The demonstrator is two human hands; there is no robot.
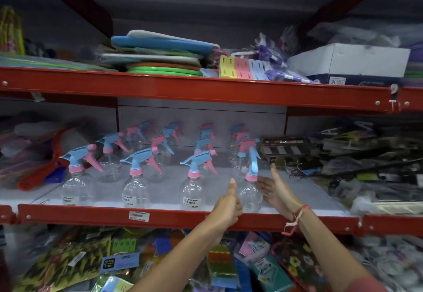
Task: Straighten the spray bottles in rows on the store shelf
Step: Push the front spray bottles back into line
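Several clear spray bottles with blue and pink trigger heads stand in rows on the white middle shelf (164, 191). The front-right spray bottle (250, 191) stands at the shelf's front edge, its blue head turned away from the others. My left hand (227, 207) is at its left side, fingers curled and thumb up, apparently touching the bottle. My right hand (278, 188) is at its right side, open with fingers spread, close to the bottle. Three more front-row bottles (192, 188) stand to the left, nozzles pointing left.
A red shelf rail (160, 219) with a price tag runs along the front. Dark packaged goods (343, 165) crowd the shelf's right side, and a red plastic item (45, 172) lies at the left. Packaged wares fill the lower shelf (137, 264). The upper shelf holds boards and a white box (352, 62).
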